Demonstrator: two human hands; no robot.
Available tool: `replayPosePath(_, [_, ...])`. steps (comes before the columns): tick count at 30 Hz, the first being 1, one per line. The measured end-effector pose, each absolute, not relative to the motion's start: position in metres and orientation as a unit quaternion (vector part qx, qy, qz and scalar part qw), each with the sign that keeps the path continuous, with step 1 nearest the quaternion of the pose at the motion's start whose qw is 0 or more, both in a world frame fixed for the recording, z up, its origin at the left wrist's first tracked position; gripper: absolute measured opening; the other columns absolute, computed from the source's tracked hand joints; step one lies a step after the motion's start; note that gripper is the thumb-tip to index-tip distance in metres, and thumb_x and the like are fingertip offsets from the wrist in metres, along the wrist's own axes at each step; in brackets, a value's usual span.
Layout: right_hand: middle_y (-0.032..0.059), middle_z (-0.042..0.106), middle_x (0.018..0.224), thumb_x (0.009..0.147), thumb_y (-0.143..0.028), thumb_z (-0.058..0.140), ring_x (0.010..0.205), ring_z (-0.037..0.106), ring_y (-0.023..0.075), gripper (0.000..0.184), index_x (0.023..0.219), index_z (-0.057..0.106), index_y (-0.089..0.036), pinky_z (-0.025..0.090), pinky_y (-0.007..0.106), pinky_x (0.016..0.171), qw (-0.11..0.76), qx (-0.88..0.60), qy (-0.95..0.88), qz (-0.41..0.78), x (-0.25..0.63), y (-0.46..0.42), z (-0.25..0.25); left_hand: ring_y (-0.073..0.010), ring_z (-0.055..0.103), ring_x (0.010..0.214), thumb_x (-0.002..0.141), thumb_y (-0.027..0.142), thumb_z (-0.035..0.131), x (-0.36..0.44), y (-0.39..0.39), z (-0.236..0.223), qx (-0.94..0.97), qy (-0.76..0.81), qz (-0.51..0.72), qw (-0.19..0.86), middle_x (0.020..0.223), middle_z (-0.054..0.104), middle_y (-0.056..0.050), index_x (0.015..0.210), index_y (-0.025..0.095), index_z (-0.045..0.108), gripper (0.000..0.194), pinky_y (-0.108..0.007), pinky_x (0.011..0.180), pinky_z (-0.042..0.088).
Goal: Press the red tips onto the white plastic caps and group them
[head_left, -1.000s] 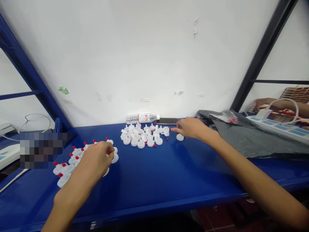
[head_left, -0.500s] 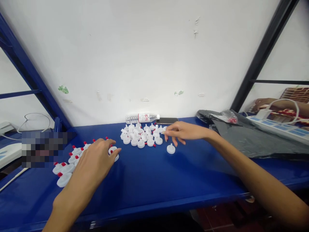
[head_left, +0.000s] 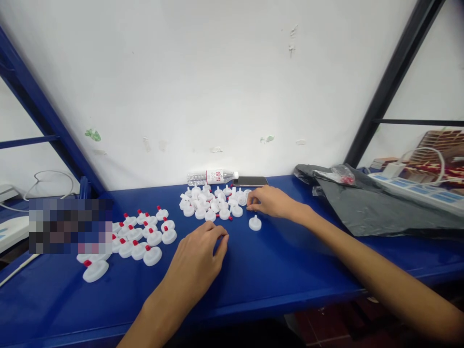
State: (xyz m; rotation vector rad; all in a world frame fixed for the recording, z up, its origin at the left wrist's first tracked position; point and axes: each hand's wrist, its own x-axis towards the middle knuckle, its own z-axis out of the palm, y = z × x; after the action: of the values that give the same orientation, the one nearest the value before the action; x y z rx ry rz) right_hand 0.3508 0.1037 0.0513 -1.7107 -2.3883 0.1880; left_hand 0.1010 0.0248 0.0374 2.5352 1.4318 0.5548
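My left hand [head_left: 201,251] hovers over the blue table with its fingers loosely bent and the thumb a little apart; nothing shows in it. Left of it lie several white nozzle caps with red tips [head_left: 152,256], set in loose rows. At the right edge of a heap of white nozzle caps [head_left: 210,215], my right hand [head_left: 266,200] has its fingertips pinched together. What they hold, if anything, is too small to make out. Just below that hand, a single white cap [head_left: 255,223] stands upright, its bare nozzle pointing up.
Behind the heap, a clear plastic bottle [head_left: 213,177] lies on its side by the wall, with a dark phone [head_left: 250,181] beside it. Grey plastic bags [head_left: 366,208] cover the right side near a white power strip [head_left: 416,193]. A blue post [head_left: 54,116] rises at left.
My left hand has left the red-tipped caps and moved right to mid-table. My right hand's fingers have closed together by the heap. The other person's hand at far right is gone from view.
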Motion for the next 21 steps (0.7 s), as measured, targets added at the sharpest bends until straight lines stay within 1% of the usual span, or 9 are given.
replayPosePath(1, [0.0043, 0.079, 0.091, 0.09, -0.03, 0.069, 0.085, 0.072, 0.0234, 0.01, 0.093, 0.074, -0.023, 0.042, 0.028, 0.061, 0.107, -0.57, -0.812, 0.066, 0.351, 0.103, 0.052, -0.0226, 0.067, 0.087, 0.101, 0.029, 0.042, 0.102, 0.025, 0.036, 0.853, 0.481, 0.183, 0.09, 0.102, 0.07, -0.007, 0.104, 0.023, 0.071, 0.03, -0.033, 0.075, 0.045])
replayPosePath(3, [0.0045, 0.078, 0.086, 0.092, -0.032, 0.066, 0.074, 0.073, 0.0208, 0.013, 0.09, 0.071, -0.021, 0.045, 0.028, 0.061, 0.133, -0.552, -0.817, 0.1, 0.351, 0.1, 0.055, -0.023, 0.067, 0.087, 0.101, 0.029, 0.042, 0.102, 0.026, 0.034, 0.852, 0.484, 0.178, 0.094, 0.104, 0.07, -0.007, 0.109, 0.023, 0.071, 0.03, -0.034, 0.076, 0.046])
replayPosePath(5, [0.0039, 0.077, 0.078, 0.095, -0.035, 0.061, 0.057, 0.07, 0.0169, 0.018, 0.09, 0.067, -0.019, 0.048, 0.027, 0.056, 0.159, -0.541, -0.806, 0.178, 0.349, 0.095, 0.057, -0.0237, 0.068, 0.088, 0.101, 0.029, 0.043, 0.103, 0.027, 0.033, 0.849, 0.488, 0.175, 0.096, 0.107, 0.07, -0.008, 0.116, 0.021, 0.07, 0.032, -0.035, 0.077, 0.047])
replayPosePath(7, [0.0033, 0.074, 0.068, 0.096, -0.039, 0.059, 0.048, 0.067, 0.0155, 0.021, 0.092, 0.063, -0.018, 0.05, 0.026, 0.05, 0.169, -0.537, -0.779, 0.275, 0.345, 0.088, 0.059, -0.0244, 0.068, 0.089, 0.101, 0.03, 0.043, 0.104, 0.027, 0.031, 0.849, 0.488, 0.179, 0.097, 0.109, 0.069, -0.01, 0.123, 0.019, 0.068, 0.035, -0.037, 0.079, 0.048])
replayPosePath(10, [0.0046, 0.074, 0.067, 0.094, -0.045, 0.062, 0.052, 0.07, 0.0163, 0.027, 0.094, 0.06, -0.018, 0.053, 0.024, 0.047, 0.162, -0.506, -0.743, 0.407, 0.336, 0.077, 0.062, -0.0253, 0.067, 0.09, 0.099, 0.039, 0.049, 0.105, 0.025, 0.028, 0.851, 0.478, 0.185, 0.112, 0.111, 0.068, -0.01, 0.132, 0.02, 0.064, 0.04, -0.037, 0.077, 0.048])
replayPosePath(13, [0.0081, 0.078, 0.082, 0.092, -0.049, 0.065, 0.066, 0.074, 0.0165, 0.033, 0.096, 0.059, -0.017, 0.059, 0.026, 0.057, 0.157, -0.442, -0.724, 0.506, 0.326, 0.07, 0.065, -0.0244, 0.066, 0.087, 0.092, 0.049, 0.062, 0.108, 0.023, 0.025, 0.859, 0.458, 0.185, 0.137, 0.108, 0.068, -0.007, 0.13, 0.026, 0.065, 0.045, -0.034, 0.071, 0.047])
replayPosePath(15, [0.0088, 0.079, 0.087, 0.091, -0.05, 0.067, 0.071, 0.075, 0.0162, 0.035, 0.098, 0.06, -0.016, 0.062, 0.028, 0.064, 0.169, -0.417, -0.721, 0.527, 0.322, 0.07, 0.065, -0.0223, 0.066, 0.083, 0.09, 0.045, 0.066, 0.109, 0.024, 0.024, 0.862, 0.449, 0.18, 0.15, 0.104, 0.068, -0.004, 0.117, 0.028, 0.07, 0.032, -0.032, 0.069, 0.045])
replayPosePath(17, [0.0085, 0.078, 0.088, 0.091, -0.047, 0.068, 0.074, 0.075, 0.0158, 0.033, 0.096, 0.063, -0.016, 0.062, 0.029, 0.068, 0.205, -0.414, -0.729, 0.506, 0.321, 0.072, 0.064, -0.0212, 0.065, 0.081, 0.091, 0.038, 0.065, 0.109, 0.025, 0.024, 0.86, 0.453, 0.178, 0.153, 0.103, 0.068, -0.004, 0.106, 0.026, 0.072, 0.02, -0.032, 0.068, 0.045])
replayPosePath(21, [0.0075, 0.078, 0.085, 0.086, -0.038, 0.075, 0.077, 0.074, 0.0165, 0.023, 0.089, 0.068, -0.016, 0.06, 0.028, 0.069, 0.305, -0.411, -0.743, 0.43, 0.32, 0.077, 0.062, -0.0231, 0.065, 0.086, 0.094, 0.032, 0.059, 0.104, 0.028, 0.029, 0.847, 0.471, 0.207, 0.132, 0.101, 0.069, -0.004, 0.113, 0.024, 0.068, 0.023, -0.034, 0.074, 0.045])
